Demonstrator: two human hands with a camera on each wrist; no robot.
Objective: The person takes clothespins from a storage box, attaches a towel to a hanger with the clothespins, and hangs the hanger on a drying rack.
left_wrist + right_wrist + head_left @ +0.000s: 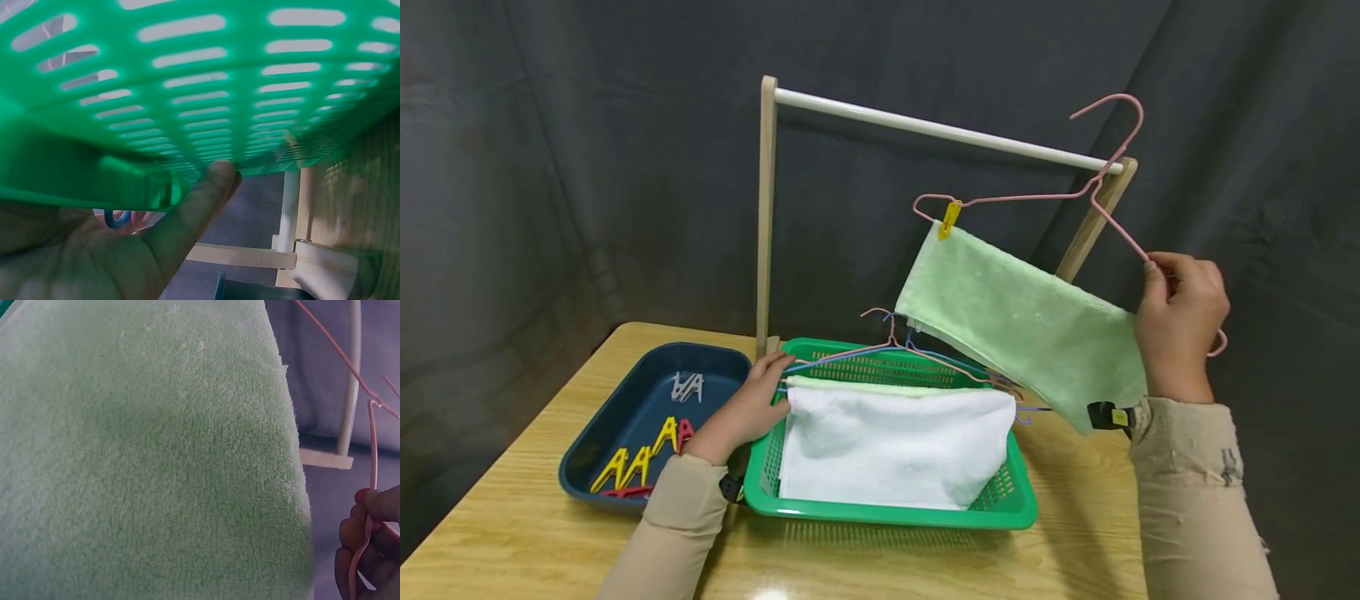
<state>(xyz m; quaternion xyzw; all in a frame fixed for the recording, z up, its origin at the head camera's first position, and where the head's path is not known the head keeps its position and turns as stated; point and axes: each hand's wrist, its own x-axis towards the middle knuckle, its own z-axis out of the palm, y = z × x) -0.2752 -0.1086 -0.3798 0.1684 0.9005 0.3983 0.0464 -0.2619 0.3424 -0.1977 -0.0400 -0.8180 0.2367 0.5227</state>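
Observation:
In the head view, my right hand (1183,312) grips the sloping arm of a pink wire hanger (1026,198), its hook pointing up. A light green towel (1015,308) hangs tilted from it; a yellow clothespin (950,220) pins its left corner. The right wrist view shows thumb and fingers around the pink wire. My left hand (752,404) holds the left rim of a green basket (895,515), thumb against its slotted wall in the left wrist view; its other fingers are partly hidden. A folded white towel (898,446) and more hangers (850,356) lie in the basket.
A drying rack with a white bar (940,129) and wooden posts (766,217) stands behind the basket. A dark blue tray (576,450) at the left holds yellow clothespins (638,467), red ones and grey ones. Everything stands on a wooden table (497,492).

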